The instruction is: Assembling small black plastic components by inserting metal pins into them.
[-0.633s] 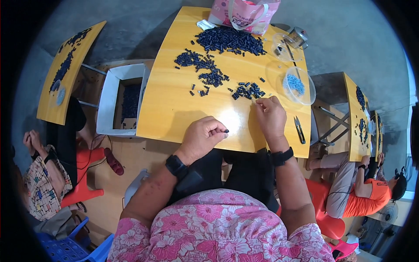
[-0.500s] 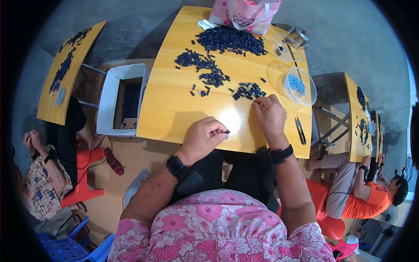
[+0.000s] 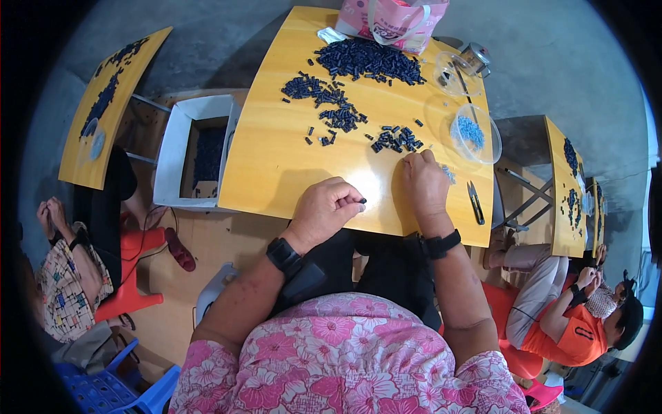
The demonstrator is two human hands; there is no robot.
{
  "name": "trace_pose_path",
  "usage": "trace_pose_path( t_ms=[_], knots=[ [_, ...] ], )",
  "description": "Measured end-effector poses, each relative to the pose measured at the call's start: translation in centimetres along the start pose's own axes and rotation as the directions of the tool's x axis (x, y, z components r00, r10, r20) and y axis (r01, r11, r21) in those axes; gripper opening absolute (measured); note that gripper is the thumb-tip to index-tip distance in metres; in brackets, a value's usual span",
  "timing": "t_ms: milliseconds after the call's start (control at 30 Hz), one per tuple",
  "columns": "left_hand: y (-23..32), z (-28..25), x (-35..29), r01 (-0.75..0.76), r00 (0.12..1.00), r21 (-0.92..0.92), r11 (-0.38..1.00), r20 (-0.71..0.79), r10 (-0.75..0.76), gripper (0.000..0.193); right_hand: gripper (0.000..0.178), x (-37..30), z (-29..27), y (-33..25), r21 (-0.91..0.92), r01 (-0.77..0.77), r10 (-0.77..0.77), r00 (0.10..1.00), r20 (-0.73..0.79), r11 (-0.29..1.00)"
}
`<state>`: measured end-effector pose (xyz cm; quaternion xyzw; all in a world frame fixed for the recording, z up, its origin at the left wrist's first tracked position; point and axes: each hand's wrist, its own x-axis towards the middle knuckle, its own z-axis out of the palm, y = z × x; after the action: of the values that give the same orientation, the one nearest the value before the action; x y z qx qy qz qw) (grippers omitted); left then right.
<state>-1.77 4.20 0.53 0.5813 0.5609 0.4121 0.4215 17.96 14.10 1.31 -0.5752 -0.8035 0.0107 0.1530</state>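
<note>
My left hand [image 3: 324,210] is closed in a pinch above the near part of the yellow table [image 3: 276,183]. A small black cylindrical piece [image 3: 362,201] sticks out between its thumb and finger. My right hand [image 3: 425,185] rests on the table further right, fingers bent and pressed together; whatever they hold is hidden or too small to name. Several tiny pale blue pieces [image 3: 449,174] lie beside its knuckles. Just beyond its fingertips is a small pile of black pieces [image 3: 397,139]. Larger groups of black pieces [image 3: 372,61] spread toward the far side.
A clear tub of small blue pieces [image 3: 471,132] stands at the right, with another clear container [image 3: 452,76] and a metal cup [image 3: 476,59] behind. Thread snips [image 3: 476,203] lie near the right edge. A pink bag [image 3: 407,24] stands far back; a white box [image 3: 181,152] is left.
My right hand has drawn back slightly from the small black pile, and pale blue pieces now show beside it. My left hand still pinches its black piece. The person at right has raised their hands.
</note>
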Motion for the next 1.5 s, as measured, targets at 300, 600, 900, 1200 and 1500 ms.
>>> trace_pose_path(
  t_ms=[300, 600, 900, 1200, 1500],
  knots=[
    [-0.7, 0.2, 0.0, -0.028, 0.999, -0.003, 1.0, -0.033, 0.028, 0.01, 0.007, -3.2, -0.3, 0.3, -0.013, 0.133, -0.133, 0.991, 0.021, 0.991],
    [-0.6, 0.2, -0.1, -0.021, 1.0, 0.022, 1.0, -0.016, 0.021, 0.01, 0.012, -5.2, -1.3, 0.4, 0.81, -0.059, -0.029, 0.995, 0.094, 0.583],
    [-0.6, 0.2, -0.2, -0.04, 0.999, 0.0, 0.999, -0.016, 0.04, 0.011, 0.007, -5.6, -1.8, -0.8, 0.902, -0.298, 0.005, 0.95, 0.312, 0.312],
    [-1.0, 0.8, -0.2, -0.111, 0.991, -0.046, 0.993, -0.086, 0.106, 0.01, 0.007, -5.3, -0.6, -2.3, 0.81, -0.586, -0.056, 0.808, 0.587, 0.037],
    [-0.7, 0.4, -0.2, -0.052, 0.998, -0.013, 0.999, -0.04, 0.051, 0.011, 0.009, -5.3, -0.5, -3.5, 0.824, -0.504, 0.024, 0.856, 0.516, 0.26]
  ],
)
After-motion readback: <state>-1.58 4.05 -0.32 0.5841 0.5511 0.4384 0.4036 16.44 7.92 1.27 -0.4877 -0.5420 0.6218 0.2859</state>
